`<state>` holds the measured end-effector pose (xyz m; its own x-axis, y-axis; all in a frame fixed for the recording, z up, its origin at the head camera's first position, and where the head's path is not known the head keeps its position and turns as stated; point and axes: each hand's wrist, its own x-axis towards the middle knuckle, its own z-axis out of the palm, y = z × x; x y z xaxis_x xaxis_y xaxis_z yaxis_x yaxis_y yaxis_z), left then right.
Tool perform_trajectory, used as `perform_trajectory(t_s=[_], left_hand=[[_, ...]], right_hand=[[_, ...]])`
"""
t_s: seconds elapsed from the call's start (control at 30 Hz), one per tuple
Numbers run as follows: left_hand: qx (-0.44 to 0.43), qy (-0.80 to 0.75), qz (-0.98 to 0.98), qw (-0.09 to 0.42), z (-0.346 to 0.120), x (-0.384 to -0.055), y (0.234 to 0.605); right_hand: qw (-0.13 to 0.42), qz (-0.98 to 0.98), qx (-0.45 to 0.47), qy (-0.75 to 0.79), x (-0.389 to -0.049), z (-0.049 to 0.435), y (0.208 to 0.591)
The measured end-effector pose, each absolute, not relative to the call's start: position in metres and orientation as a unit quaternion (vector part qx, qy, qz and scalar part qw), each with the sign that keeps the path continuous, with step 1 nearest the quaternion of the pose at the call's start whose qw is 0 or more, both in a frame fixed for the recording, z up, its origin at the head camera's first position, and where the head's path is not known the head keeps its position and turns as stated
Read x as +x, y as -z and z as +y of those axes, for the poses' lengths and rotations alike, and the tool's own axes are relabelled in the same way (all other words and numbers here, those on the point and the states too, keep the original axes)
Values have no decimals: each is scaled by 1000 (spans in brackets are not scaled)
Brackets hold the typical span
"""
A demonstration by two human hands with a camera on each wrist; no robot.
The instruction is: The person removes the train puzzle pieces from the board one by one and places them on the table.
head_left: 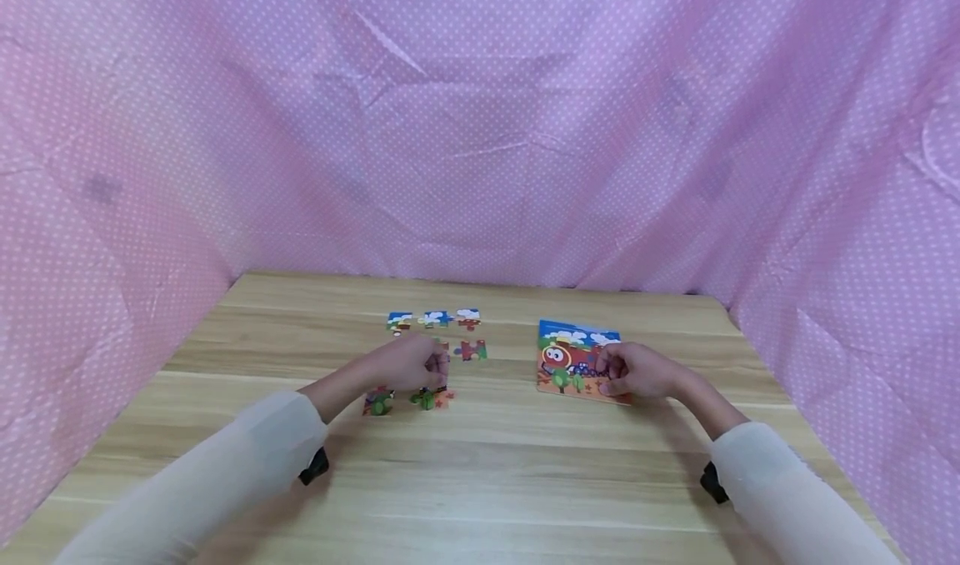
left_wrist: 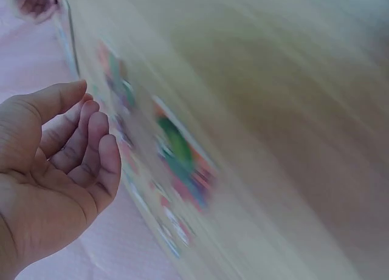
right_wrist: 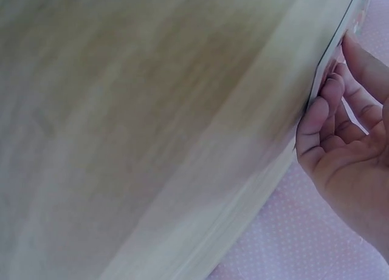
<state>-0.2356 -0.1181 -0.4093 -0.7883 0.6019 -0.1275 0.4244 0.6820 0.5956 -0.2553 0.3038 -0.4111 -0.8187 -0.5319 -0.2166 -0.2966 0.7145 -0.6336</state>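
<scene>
My left hand (head_left: 411, 363) hovers over a group of loose jigsaw pieces, its fingers loosely bent and thumb tip close to the index fingertip. Nothing shows between them in the left wrist view. Beneath and beside that hand lie a green-tree piece (head_left: 378, 402), another tree piece (head_left: 431, 398) and a red piece (head_left: 472, 350). My right hand (head_left: 643, 371) rests at the right side of a train picture puzzle (head_left: 564, 357), thumb and bent fingers touching its face. The hand covers the lower right of the picture. In the right wrist view the puzzle's edge (right_wrist: 325, 60) appears as a thin dark-lined strip.
Behind the left hand, a row of sky pieces (head_left: 435, 319) lies on the wooden table (head_left: 480, 473). Pink dotted cloth (head_left: 480, 173) hangs along the table's back and sides. A black strap (head_left: 315, 467) sits under the left sleeve.
</scene>
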Motion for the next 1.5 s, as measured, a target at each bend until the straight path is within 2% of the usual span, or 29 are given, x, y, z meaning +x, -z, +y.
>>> perform_trajectory(t_s=[0.33, 0.6, 0.83, 1.1, 1.5], left_hand=[[336, -298, 880, 152, -37, -242, 400], [354, -311, 869, 154, 21, -251, 407], [333, -361, 855, 168, 54, -260, 414], [310, -347, 871, 154, 93, -268, 426], [294, -308, 893, 149, 114, -267, 433]], right_hand=[[193, 906, -249, 284, -254, 307, 410], [177, 908, -255, 282, -257, 320, 408], [171, 908, -255, 286, -264, 332, 407], [181, 901, -240, 312, -265, 337, 407], [175, 902, -234, 316, -266, 338, 410]])
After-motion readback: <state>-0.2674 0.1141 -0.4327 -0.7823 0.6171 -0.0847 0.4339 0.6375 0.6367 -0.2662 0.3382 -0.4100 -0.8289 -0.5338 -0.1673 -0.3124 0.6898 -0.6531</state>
